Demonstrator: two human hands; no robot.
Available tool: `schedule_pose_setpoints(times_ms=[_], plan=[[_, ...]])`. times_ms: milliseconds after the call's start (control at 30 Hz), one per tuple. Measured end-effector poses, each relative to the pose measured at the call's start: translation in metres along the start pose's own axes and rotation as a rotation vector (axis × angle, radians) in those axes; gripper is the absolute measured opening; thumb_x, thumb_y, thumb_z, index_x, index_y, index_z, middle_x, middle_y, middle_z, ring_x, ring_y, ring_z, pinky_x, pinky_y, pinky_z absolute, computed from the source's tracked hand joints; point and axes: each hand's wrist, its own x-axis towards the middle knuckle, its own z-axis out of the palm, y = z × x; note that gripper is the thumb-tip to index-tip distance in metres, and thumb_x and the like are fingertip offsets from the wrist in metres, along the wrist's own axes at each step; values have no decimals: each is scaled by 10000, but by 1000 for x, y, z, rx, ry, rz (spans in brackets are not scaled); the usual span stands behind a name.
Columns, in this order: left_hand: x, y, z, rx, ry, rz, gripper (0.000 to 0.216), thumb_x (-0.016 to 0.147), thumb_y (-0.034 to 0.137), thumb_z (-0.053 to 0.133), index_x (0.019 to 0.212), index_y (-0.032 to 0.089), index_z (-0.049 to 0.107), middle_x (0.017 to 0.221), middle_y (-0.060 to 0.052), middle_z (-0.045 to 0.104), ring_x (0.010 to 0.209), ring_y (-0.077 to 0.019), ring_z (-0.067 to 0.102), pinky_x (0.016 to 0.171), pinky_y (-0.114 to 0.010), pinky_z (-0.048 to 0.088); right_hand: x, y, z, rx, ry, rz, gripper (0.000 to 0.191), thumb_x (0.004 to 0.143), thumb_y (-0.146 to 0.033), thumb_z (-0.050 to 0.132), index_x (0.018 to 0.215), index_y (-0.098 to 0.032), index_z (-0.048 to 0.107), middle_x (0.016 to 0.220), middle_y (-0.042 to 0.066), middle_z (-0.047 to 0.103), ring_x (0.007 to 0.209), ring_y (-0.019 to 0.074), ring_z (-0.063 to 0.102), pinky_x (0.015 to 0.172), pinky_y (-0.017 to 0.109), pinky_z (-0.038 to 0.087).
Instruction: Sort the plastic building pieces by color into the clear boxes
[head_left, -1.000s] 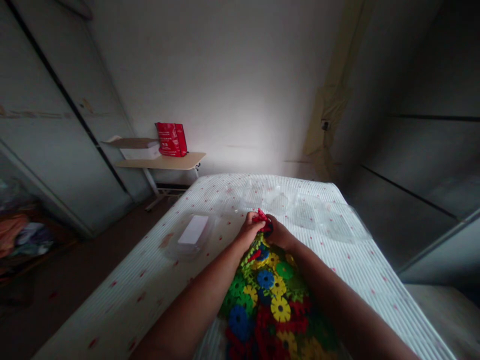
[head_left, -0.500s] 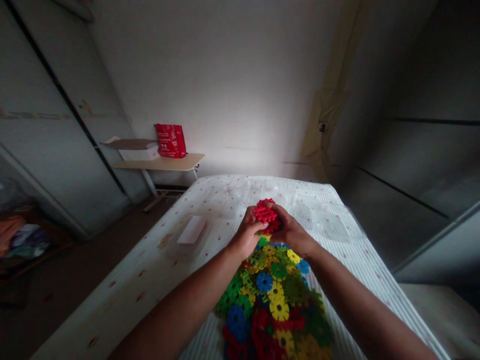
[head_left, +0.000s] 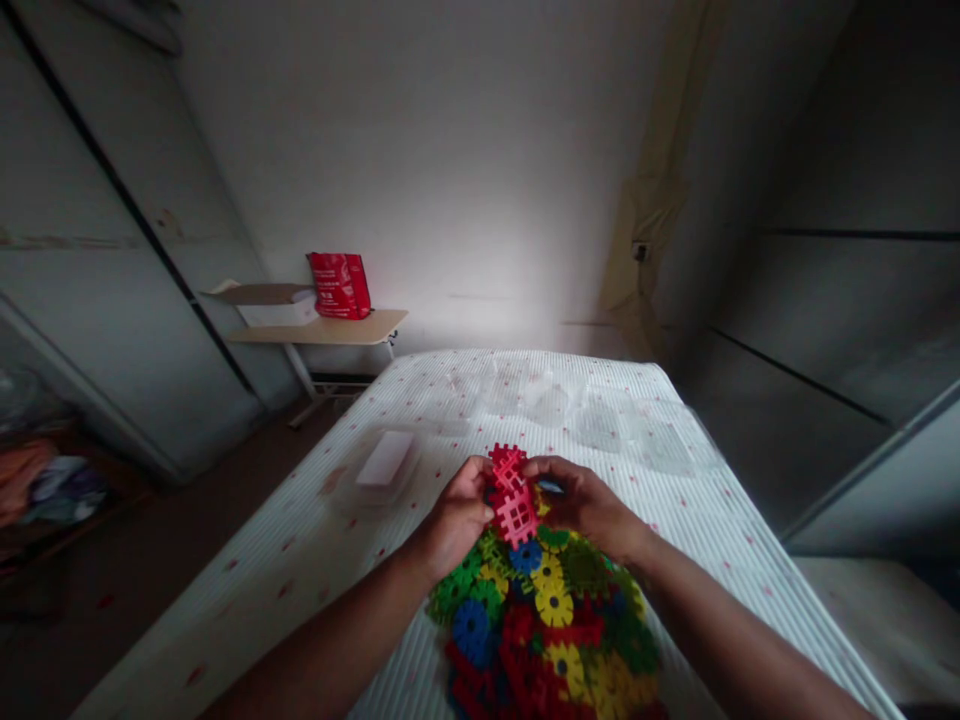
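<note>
Between my two hands is a cluster of red plastic building pieces [head_left: 516, 512], square and notched like little lattices, joined together. My left hand [head_left: 457, 518] grips its left side with thumb and fingers. On the right side, my right hand [head_left: 589, 502] pinches it near the top with curled fingers; part of that grip is hidden. Below lies a pile of interlocking plastic pieces [head_left: 553, 606] in yellow, green, blue and red, many of them notched discs. The red cluster hangs over the far end of this pile.
Clear plastic containers [head_left: 600, 420] stand in a row along the far part of the striped bedspread [head_left: 315, 590]. To the left is another clear container holding a white block [head_left: 385, 458]. Beyond, a small table [head_left: 352, 330] carries a red bag [head_left: 339, 285] and a white box [head_left: 277, 306].
Both hands have come down and closer with the red cluster. It has been turned, so its flat lattice faces now show, one above the other.
</note>
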Motion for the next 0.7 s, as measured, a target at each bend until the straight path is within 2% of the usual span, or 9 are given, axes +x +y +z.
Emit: schedule_pose_setpoints(times_ms=[167,333,433,533,633,700], plan=[[-10,3,-11,22,32,19,346,493,98,557,822,191,511,820,-3,583,807,-164,529,726,-270,374,-2,3,7,-29,-48,30,420,535,-63,653,920,-229,626,1009,12,587,892,150,560,721,265,446],[-27,12,-18,132,35,11,160,548,149,592,698,171,538,722,-4,565,728,-155,515,684,-263,363,-9,-3,12,-192,-128,-75,339,602,-79,626,912,-215,641,976,23,608,932,164,574,809,301,459],[-39,17,-26,259,38,12,88,598,197,598,678,161,592,908,-58,629,902,-220,554,818,-327,381,-15,-4,6,-304,-167,-95,319,656,-103,628,955,-216,637,994,33,624,973,181,585,867,338,458],[-52,23,-39,476,37,39,91,662,243,596,692,169,640,1110,-85,622,1113,-286,505,949,-396,343,-26,-4,-11,-378,-129,-147,358,695,-169,655,1044,-237,614,1091,53,609,1053,204,569,933,381,443],[-68,30,-53,726,19,84,132,723,299,587,767,195,657,1156,-85,614,1141,-291,504,972,-423,356,-49,-7,-29,-501,-37,-156,444,726,-266,671,1157,-267,563,1198,79,570,1113,233,546,927,405,468],[-79,32,-60,916,2,153,206,742,322,587,906,220,657,1210,-83,585,1166,-287,490,996,-436,353,-73,-8,-35,-673,21,-191,532,742,-314,672,1247,-280,510,1268,101,537,1153,256,527,939,416,471]])
